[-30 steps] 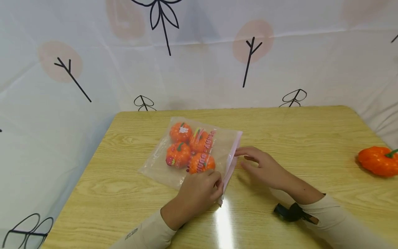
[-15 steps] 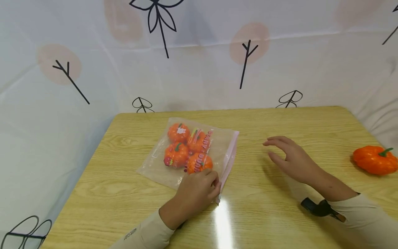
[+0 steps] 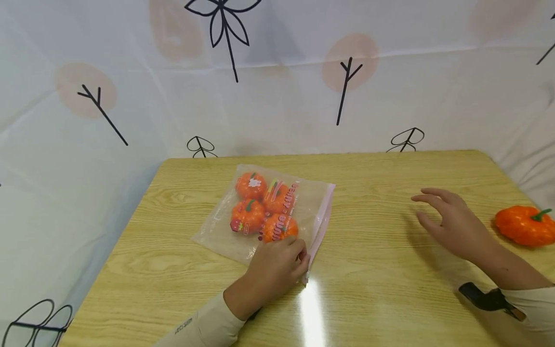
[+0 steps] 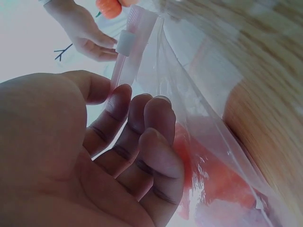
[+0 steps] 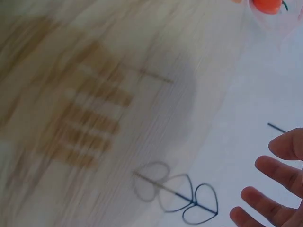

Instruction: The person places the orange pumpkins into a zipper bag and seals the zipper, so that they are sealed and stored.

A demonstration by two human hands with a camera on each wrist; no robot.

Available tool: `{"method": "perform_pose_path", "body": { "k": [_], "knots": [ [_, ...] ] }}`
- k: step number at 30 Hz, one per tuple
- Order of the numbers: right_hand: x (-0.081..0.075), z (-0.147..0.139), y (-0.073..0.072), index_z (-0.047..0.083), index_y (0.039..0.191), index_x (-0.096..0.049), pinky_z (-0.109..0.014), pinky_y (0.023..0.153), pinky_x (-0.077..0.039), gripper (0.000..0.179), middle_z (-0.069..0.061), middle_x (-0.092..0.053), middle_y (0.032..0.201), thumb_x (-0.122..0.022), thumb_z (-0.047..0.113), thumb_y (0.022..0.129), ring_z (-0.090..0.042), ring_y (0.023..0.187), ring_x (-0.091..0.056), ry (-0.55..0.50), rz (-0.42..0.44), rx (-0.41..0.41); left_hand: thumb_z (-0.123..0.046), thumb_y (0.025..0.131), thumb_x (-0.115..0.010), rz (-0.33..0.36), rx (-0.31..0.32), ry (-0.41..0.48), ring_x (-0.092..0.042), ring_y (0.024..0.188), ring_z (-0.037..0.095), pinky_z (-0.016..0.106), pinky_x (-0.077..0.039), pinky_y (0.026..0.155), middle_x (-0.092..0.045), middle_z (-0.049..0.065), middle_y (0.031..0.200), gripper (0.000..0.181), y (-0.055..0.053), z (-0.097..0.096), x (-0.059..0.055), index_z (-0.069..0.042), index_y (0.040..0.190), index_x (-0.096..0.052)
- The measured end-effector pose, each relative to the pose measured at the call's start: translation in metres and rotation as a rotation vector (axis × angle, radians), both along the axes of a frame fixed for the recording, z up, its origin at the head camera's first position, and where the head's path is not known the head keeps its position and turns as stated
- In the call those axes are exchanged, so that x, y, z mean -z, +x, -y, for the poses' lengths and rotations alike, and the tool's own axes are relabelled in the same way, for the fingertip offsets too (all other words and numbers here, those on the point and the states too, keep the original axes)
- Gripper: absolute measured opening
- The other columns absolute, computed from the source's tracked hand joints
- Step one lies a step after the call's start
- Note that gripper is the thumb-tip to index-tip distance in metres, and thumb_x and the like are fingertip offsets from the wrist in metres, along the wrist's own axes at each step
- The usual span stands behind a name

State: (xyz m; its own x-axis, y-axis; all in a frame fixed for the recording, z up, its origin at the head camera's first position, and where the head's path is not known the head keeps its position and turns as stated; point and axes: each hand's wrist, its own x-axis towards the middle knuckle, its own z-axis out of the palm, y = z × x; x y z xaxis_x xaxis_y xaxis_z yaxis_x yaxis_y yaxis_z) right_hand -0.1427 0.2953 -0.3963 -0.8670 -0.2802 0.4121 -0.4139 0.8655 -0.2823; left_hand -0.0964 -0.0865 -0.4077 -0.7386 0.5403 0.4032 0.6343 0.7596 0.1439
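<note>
A clear zip bag with a pink top edge and printed lettering lies on the table, holding several orange toy pumpkins. My left hand pinches the bag's edge near its lower corner between thumb and forefinger. In the left wrist view a white slider sits on the pink strip just beyond those fingertips. My right hand is over the right part of the table, fingers apart and nothing in them. One more orange pumpkin with a green stem stands at the right, past that hand.
The wood-grain table carries a bright glare streak near its front. Behind it hangs a white cloth with plant drawings. A black strap device is on the right wrist.
My right hand has left the bag's pink edge and moved right toward the lone pumpkin. The left hand keeps its pinch on the bag, which stays in place.
</note>
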Motion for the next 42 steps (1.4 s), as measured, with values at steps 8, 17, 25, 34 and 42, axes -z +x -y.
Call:
{"method": "perform_pose_path", "body": {
  "k": [8, 17, 25, 34, 42],
  "knots": [
    [0.001, -0.025, 0.003, -0.003, 0.118, -0.063, -0.072, 0.092, -0.030, 0.034, -0.037, -0.049, 0.132, -0.066, 0.005, 0.086, -0.060, 0.118, -0.041, 0.025, -0.037, 0.147, -0.026, 0.089, -0.068, -0.010, 0.001, -0.005, -0.039, 0.051, 0.000, 0.016, -0.028, 0.045, -0.055, -0.010, 0.066, 0.016, 0.001, 0.000, -0.001, -0.021, 0.075, -0.061],
    [-0.001, -0.053, 0.010, -0.002, 0.137, -0.044, -0.079, 0.103, -0.007, 0.050, -0.039, -0.019, 0.153, -0.059, 0.015, 0.092, -0.068, 0.128, -0.020, 0.137, 0.105, 0.355, -0.026, 0.090, -0.067, 0.011, 0.011, -0.009, -0.037, 0.051, 0.000, 0.015, -0.027, 0.045, -0.055, -0.010, 0.067, 0.016, 0.001, -0.001, -0.001, -0.021, 0.077, -0.061],
    [-0.006, -0.079, 0.018, 0.000, 0.152, -0.020, -0.073, 0.113, 0.006, 0.070, -0.036, 0.006, 0.159, -0.057, 0.010, 0.094, -0.057, 0.147, 0.010, 0.161, 0.205, 0.490, -0.028, 0.090, -0.067, 0.014, 0.006, -0.016, -0.037, 0.051, 0.000, 0.016, -0.027, 0.045, -0.055, -0.011, 0.067, 0.016, 0.001, -0.002, -0.002, -0.022, 0.076, -0.061],
    [0.007, -0.106, 0.022, -0.006, 0.147, -0.023, -0.080, 0.102, -0.015, 0.073, -0.045, -0.002, 0.153, -0.033, 0.049, 0.101, -0.067, 0.140, -0.006, 0.101, 0.092, 0.464, -0.029, 0.091, -0.066, 0.022, -0.008, -0.036, -0.037, 0.052, 0.000, 0.017, -0.027, 0.046, -0.054, -0.011, 0.068, 0.016, 0.001, -0.002, -0.003, -0.022, 0.077, -0.062],
    [0.012, -0.109, 0.021, -0.005, 0.151, -0.017, -0.080, 0.097, -0.021, 0.069, -0.047, 0.000, 0.152, -0.053, 0.014, 0.096, -0.071, 0.136, -0.006, 0.087, 0.193, 0.501, -0.027, 0.091, -0.066, 0.023, -0.012, -0.036, -0.038, 0.052, 0.001, 0.018, -0.028, 0.048, -0.055, -0.011, 0.068, 0.016, 0.004, 0.001, -0.004, -0.022, 0.076, -0.061]
  ]
}}
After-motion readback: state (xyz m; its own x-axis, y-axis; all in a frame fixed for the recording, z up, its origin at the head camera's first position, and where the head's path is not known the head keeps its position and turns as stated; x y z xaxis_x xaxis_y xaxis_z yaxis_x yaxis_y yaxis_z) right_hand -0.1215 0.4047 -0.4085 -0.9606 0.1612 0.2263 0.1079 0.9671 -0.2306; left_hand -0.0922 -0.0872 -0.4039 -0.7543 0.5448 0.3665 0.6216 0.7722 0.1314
